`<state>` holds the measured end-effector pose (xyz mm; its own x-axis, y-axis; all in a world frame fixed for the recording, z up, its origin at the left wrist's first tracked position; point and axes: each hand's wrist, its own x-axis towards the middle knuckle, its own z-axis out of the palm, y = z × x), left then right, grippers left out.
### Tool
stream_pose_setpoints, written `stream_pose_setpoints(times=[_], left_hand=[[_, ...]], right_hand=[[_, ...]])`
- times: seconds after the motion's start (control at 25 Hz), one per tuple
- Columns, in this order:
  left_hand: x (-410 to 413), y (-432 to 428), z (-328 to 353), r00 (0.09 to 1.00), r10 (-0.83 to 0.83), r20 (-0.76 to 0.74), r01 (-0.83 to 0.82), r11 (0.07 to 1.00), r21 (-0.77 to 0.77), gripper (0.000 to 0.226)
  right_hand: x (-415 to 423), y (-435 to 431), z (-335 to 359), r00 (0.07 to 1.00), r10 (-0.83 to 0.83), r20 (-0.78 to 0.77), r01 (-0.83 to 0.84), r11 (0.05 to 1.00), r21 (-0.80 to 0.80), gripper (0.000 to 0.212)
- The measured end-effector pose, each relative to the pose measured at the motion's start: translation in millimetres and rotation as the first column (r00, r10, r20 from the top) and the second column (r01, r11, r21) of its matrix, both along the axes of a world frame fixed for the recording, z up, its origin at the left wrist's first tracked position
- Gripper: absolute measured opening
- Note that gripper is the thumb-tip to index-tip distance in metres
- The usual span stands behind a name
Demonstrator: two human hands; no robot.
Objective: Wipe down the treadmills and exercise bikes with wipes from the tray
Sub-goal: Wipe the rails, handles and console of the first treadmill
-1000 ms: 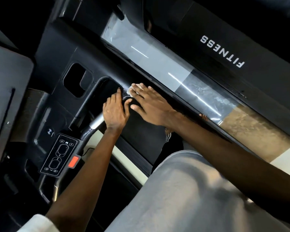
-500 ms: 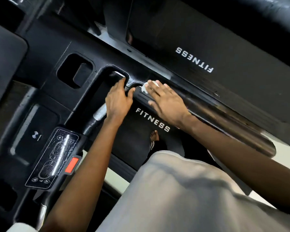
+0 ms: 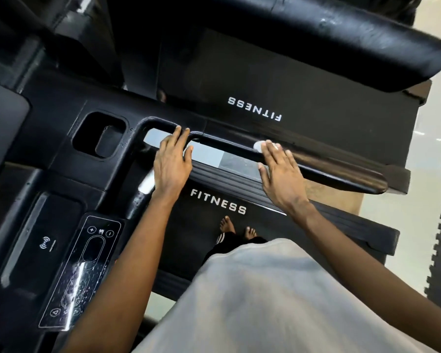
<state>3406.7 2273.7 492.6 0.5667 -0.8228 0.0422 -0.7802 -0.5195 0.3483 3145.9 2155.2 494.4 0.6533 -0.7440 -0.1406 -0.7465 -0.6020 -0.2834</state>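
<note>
Right hand point(image 3: 281, 174), fingers flat, presses the wipe point(image 3: 259, 146) onto the rail point(image 3: 329, 166) mid-frame to scrub it; left hand point(image 3: 171, 164) rests open on the bend, likely for balance.

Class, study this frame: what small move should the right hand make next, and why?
Probably slide the right hand and the wipe under its fingers along the handrail, toward its free end. The flat fingers press the wipe partway along the bar, a long stretch lies beyond it, and the left hand rests at the bend.
</note>
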Motion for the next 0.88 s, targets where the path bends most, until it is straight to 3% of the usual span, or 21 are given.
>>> stream_pose_setpoints(times=[0.08,0.2,0.32,0.48,0.6,0.76,0.84,0.88], left_hand=[[-1.4,0.0,-0.6,0.999,-0.021,0.024,0.020,0.999,0.031,0.048],[-4.2,-2.5,0.4,1.000,-0.002,-0.005,0.002,0.998,0.066,0.050],[-9.1,-8.6,-1.4,0.992,-0.128,-0.016,0.128,0.992,0.020,0.048],[-29.5,-29.7,-2.2,0.929,-0.362,-0.073,0.361,0.932,-0.032,0.043],[-36.5,-52.6,-0.1,0.874,-0.471,-0.116,0.462,0.882,-0.096,0.035],[-52.3,-74.2,10.5,0.791,-0.600,-0.121,0.599,0.799,-0.054,0.029],[-68.1,-84.9,18.5,0.727,-0.677,-0.111,0.679,0.734,-0.031,0.029],[-76.6,-90.5,22.7,0.699,-0.707,-0.110,0.709,0.705,-0.027,0.028]], right_hand=[[-7.5,-2.0,-2.9,0.997,-0.072,0.011,0.072,0.997,-0.004,0.057],[22.0,1.8,-2.8,0.998,-0.024,0.052,0.022,0.999,0.028,0.058],[22.0,-1.0,-7.7,0.985,-0.014,0.170,0.018,1.000,-0.019,0.048],[-33.3,-1.2,-17.2,0.944,-0.127,0.306,0.172,0.977,-0.126,0.039],[-51.3,3.4,-18.5,0.865,-0.318,0.387,0.381,0.920,-0.094,0.030],[-57.9,21.5,-12.0,0.599,-0.574,0.558,0.620,0.774,0.131,0.023],[-63.1,32.0,-9.0,0.347,-0.722,0.598,0.753,0.595,0.282,0.021],[-66.8,34.9,-9.8,0.163,-0.782,0.602,0.794,0.466,0.391,0.020]])
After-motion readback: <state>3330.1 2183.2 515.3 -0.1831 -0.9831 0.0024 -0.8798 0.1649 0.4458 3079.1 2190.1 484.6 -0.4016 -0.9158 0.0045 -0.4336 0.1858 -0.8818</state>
